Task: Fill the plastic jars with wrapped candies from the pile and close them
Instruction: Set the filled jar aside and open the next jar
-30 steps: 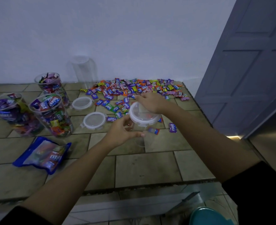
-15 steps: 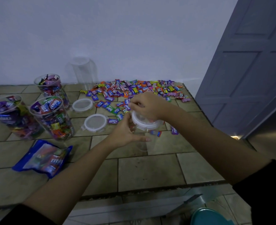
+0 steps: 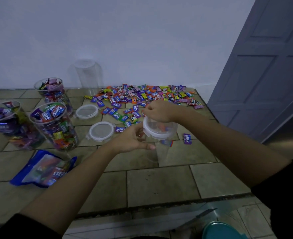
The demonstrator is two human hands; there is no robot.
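**Both hands on a lidded jar at the candy counter**

A brown tiled counter point(image 3: 159, 183) runs along a white wall, with a grey-blue panelled door point(image 3: 263, 75) at its right end. A spread pile of brightly wrapped candies point(image 3: 142, 95) covers the far right of the counter. At left stand three clear plastic jars, lidless and full of candies: the nearest full jar point(image 3: 56, 126), the left full jar point(image 3: 9, 125) and the rear full jar point(image 3: 52, 90). An empty clear jar point(image 3: 89, 75) stands against the wall. A blue candy bag point(image 3: 44, 169) lies flat at front left.

In the middle, just in front of the pile, is a clear plastic jar point(image 3: 157, 149) with a white snap lid point(image 3: 157, 131) on top. The left hand point(image 3: 130, 140) grips its side, fingers wrapped round the wall. The right hand point(image 3: 157, 110) sits on the lid's far rim, fingers curled and pinching its edge.

Two loose lids, the far loose lid point(image 3: 87, 111) and the near loose lid point(image 3: 101, 131), lie between the full jars and the held one. A single purple candy point(image 3: 187, 138) lies just to its right.
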